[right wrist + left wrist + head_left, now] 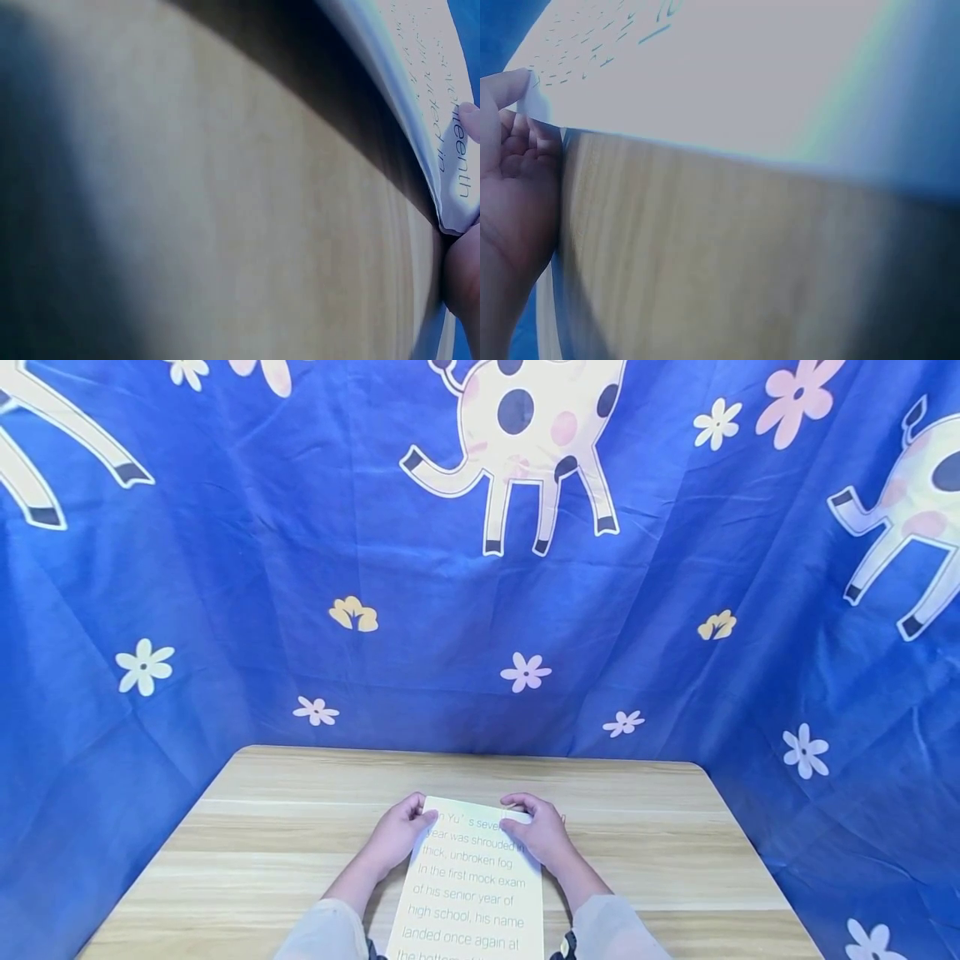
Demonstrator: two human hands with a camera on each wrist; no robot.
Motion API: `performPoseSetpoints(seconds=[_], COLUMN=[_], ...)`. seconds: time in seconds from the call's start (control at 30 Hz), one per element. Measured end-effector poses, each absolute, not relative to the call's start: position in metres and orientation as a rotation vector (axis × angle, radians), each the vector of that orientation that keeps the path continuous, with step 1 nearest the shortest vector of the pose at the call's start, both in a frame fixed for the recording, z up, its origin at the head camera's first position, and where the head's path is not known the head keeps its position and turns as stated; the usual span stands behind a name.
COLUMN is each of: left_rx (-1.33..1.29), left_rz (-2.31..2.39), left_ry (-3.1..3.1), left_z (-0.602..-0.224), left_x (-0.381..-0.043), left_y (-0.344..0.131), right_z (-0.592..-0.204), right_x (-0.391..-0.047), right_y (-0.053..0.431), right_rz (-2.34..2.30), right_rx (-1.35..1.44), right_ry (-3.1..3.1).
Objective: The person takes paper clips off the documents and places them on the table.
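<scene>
Printed sheets of white paper (472,893), covered in large lines of English text, stand before me with the lower end running out of the head view. My left hand (399,837) pinches the upper left corner, thumb on the printed face and the other fingers curled behind. At the upper right corner, my right hand (546,837) grips the paper with its thumb over the text. In the left wrist view the paper (727,82) hangs above the table. More than one layer shows along the paper's edge (405,112) in the right wrist view.
Under the hands lies a light wood-grain table (300,793) with rounded far corners. A blue curtain (420,693) printed with cows and flowers encloses the back and both sides. Dark bands (564,945) circle both wrists near pale sleeves (618,931).
</scene>
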State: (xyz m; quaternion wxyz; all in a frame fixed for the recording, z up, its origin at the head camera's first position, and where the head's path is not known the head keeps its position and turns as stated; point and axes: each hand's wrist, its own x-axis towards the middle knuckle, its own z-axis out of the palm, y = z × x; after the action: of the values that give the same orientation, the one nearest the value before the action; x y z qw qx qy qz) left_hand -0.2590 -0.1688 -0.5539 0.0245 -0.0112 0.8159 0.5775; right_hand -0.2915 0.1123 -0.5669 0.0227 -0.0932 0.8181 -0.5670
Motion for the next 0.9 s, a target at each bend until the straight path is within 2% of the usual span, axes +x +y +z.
performPoseSetpoints(seconds=[0.9], left_rx=[-0.019], left_rz=[1.754], left_ry=[2.537], left_z=[-0.5534], left_x=[-0.2636], left_y=[-0.1695], right_z=[-0.5646], right_x=[-0.2933], right_y=[0.1117], right_rz=[-1.716], right_rx=[-0.25], right_ry=[2.529])
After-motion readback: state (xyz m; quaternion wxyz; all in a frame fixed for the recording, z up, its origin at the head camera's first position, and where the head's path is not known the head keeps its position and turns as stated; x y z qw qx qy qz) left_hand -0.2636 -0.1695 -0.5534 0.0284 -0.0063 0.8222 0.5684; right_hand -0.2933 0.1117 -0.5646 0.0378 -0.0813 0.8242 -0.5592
